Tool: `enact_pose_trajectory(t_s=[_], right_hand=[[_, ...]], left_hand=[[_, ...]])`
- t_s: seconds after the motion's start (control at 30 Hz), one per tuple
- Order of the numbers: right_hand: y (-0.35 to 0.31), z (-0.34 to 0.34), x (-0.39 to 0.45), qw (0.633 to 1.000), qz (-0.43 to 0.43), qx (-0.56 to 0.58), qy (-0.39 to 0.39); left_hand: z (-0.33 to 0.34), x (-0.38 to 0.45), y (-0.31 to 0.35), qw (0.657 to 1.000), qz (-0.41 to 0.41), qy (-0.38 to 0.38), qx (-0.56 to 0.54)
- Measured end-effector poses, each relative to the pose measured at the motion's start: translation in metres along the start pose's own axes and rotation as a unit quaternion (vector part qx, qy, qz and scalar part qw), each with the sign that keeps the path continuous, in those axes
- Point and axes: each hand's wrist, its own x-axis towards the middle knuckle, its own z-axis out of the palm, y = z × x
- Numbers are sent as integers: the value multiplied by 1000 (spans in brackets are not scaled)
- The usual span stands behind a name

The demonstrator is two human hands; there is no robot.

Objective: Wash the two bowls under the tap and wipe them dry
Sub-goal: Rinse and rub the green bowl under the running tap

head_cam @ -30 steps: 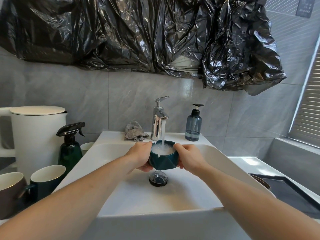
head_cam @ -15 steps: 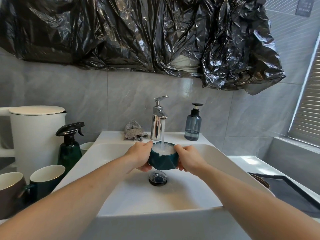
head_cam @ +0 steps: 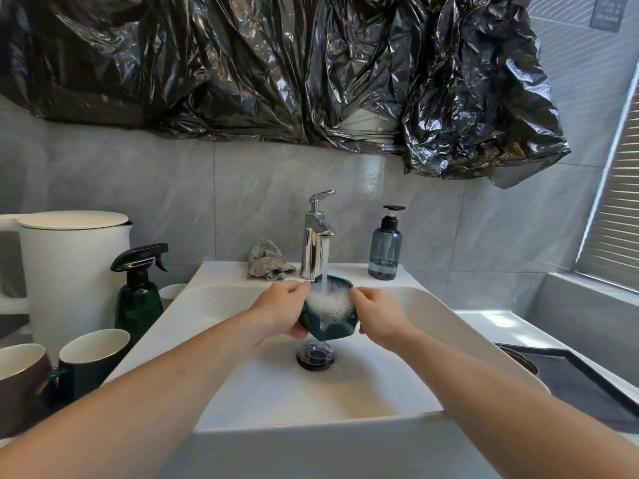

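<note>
Now tipped toward the viewer beneath the tap [head_cam: 316, 236], no longer level; green bowl [head_cam: 328, 324] spilling foamy water; left hand [head_cam: 280, 311], right hand [head_cam: 375, 314] clamped on its sides; rinse nearly done.

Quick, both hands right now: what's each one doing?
Left hand: grips the left side of the faceted dark green ceramic bowl, tilted under the running tap.
Right hand: grips the bowl's right side.
</note>
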Motion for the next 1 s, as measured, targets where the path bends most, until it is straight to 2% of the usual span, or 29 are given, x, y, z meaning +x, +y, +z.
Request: enact_pose_trajectory(t_s=[0.23,0.53,1.0], right_hand=[[5,1,4,999,-25,-9,19],[9,3,10,1000,-23,5,-5],[8,2,7,999,-43,31,-11]], left_hand=[[1,-3,2,999,30,-13,-19],[1,-5,5,997,52,-31,-42],[0,-4,6,997,50,-26,-44]])
